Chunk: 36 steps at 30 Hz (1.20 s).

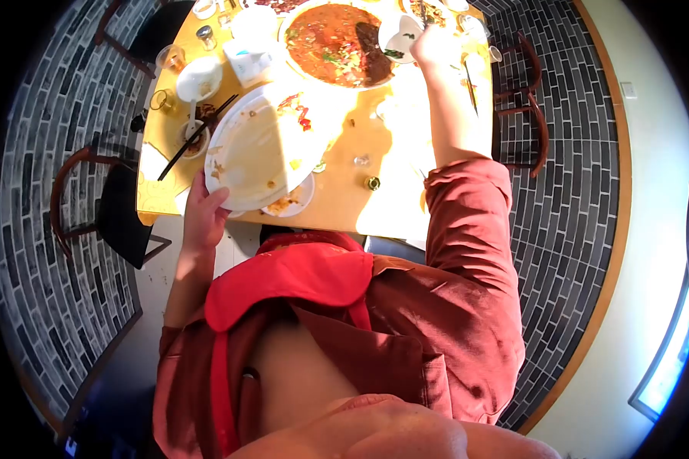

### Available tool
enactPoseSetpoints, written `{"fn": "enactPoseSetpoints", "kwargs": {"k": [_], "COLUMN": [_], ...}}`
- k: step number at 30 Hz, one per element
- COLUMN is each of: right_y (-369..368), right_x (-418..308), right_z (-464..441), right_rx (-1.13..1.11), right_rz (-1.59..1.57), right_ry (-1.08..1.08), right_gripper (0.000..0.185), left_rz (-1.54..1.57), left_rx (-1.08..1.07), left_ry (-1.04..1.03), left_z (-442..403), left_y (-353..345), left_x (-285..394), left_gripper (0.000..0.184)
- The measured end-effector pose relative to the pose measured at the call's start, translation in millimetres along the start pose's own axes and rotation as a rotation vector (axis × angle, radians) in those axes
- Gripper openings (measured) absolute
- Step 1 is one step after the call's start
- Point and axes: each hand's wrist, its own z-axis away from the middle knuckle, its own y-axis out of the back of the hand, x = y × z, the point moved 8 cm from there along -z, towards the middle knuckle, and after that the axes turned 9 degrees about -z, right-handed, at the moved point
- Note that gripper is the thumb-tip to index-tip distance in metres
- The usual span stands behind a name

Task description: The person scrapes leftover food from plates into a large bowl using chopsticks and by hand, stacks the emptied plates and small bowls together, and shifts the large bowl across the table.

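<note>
At the table's near left, my left hand [207, 210] grips the lower edge of a large white plate [245, 164], thumb on top of the rim. Sauce smears and a few red and yellow scraps lie on that plate. My right hand [435, 47] reaches to the far right and is closed on the edge of a small white bowl [398, 27]. The bowl is tilted, with green leafy bits inside, beside a big round dish of red soup [329, 46]. Part of a smaller plate with food scraps [297, 200] shows under the large plate.
Black chopsticks [195, 140] lie left of the large plate. A white bowl with a spoon [199, 79], a tissue pack [246, 63] and a glass [161, 100] stand nearby. A small green-gold item [372, 183] rests near the front edge. Chairs [80, 199] flank the wooden table [352, 145].
</note>
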Motion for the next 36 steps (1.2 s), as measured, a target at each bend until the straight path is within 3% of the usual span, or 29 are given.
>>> {"fn": "enactPoseSetpoints", "kwargs": {"k": [2, 6, 8, 14, 18, 19, 24, 31, 36], "right_y": [-60.0, -103.8, -101.2, -39.2, -37.5, -54.4, -82.0, -104.6, -91.6], "right_x": [83.5, 134.2, 124.0, 45.3, 24.3, 36.7, 94.7, 138.7, 155.1], "right_z": [-14.1, 5.7, -0.7, -7.1, -4.9, -13.9, -26.6, 6.0, 31.9], "right_rx": [-0.34, -0.508, -0.477, -0.016, 0.048, 0.0, -0.163, -0.486, -0.549], "right_rz": [-0.387, -0.792, -0.778, -0.391, -0.254, -0.394, -0.474, -0.918, -1.085], "right_ry": [-0.403, -0.609, -0.475, 0.34, 0.486, 0.398, -0.047, -0.363, -0.473], "right_gripper": [0.02, 0.018, 0.017, 0.018, 0.021, 0.023, 0.022, 0.023, 0.024], "left_rz": [0.049, 0.092, 0.119, 0.271, 0.225, 0.236, 0.262, 0.338, 0.363], "left_rx": [0.008, 0.068, 0.089, 0.086, 0.112, 0.175, 0.3, 0.302, 0.322], "left_ry": [0.025, 0.101, 0.139, 0.096, 0.077, 0.078, 0.147, 0.122, 0.088], "left_z": [-1.7, -4.6, -7.0, -9.1, -14.5, -13.0, -11.8, -22.5, -27.9], "left_y": [-20.4, -46.9, -54.5, -85.6, -88.7, -89.4, -91.3, -92.2, -87.0], "left_x": [-13.2, -56.0, -78.0, -112.6, -133.6, -137.8, -158.3, -184.8, -198.7], "left_gripper": [0.051, 0.052, 0.055, 0.06, 0.06, 0.058, 0.053, 0.047, 0.045]}}
